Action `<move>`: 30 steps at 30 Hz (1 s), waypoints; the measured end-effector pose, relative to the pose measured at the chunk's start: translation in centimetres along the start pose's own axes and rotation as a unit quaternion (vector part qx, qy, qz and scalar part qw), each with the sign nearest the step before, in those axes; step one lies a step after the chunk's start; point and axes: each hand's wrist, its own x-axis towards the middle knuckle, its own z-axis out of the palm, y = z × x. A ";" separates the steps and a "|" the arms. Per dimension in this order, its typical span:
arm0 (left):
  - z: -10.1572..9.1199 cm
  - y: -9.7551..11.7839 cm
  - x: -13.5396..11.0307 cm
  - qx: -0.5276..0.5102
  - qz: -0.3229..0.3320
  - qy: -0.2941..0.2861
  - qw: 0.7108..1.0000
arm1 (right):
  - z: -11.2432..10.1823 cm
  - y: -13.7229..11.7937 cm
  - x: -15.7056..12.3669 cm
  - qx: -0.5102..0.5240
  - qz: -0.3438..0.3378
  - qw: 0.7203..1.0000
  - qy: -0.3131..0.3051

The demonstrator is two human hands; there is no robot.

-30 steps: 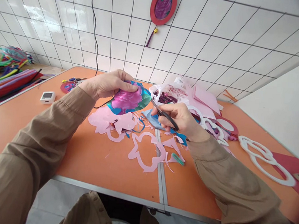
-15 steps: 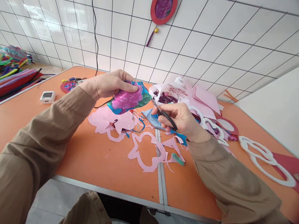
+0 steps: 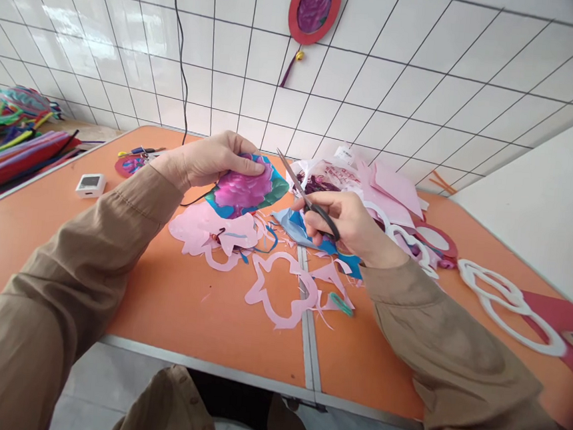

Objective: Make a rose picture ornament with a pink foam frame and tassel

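Note:
My left hand pinches a cut-out picture of a magenta flower with blue and green edges, held a little above the orange table. My right hand is wrapped round the black handles of small scissors. Their blades point up and to the left, just clear of the picture's right edge. Pink paper offcuts and thin blue trimmings lie below both hands.
White paper rings and red rings lie at the right. A clear bag with pink sheets sits behind the hands. A small white device and coloured pipe cleaners are at the left. A framed flower ornament hangs on the tiled wall.
The scissors have come away from the picture's edge and swung upward, blades now pointing up-left. My left hand and the picture have stayed put.

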 end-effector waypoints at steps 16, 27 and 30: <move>-0.3 0.8 -0.6 0.064 0.062 0.039 0.995 | 0.1 2.8 1.2 -0.594 0.091 0.798 -0.047; 0.3 3.3 -2.5 0.047 0.086 0.084 0.992 | -2.6 3.6 1.5 -0.404 0.157 0.887 -0.160; 0.0 3.7 -3.0 0.043 0.114 0.074 0.990 | -1.8 2.7 1.3 -0.430 0.114 0.890 -0.102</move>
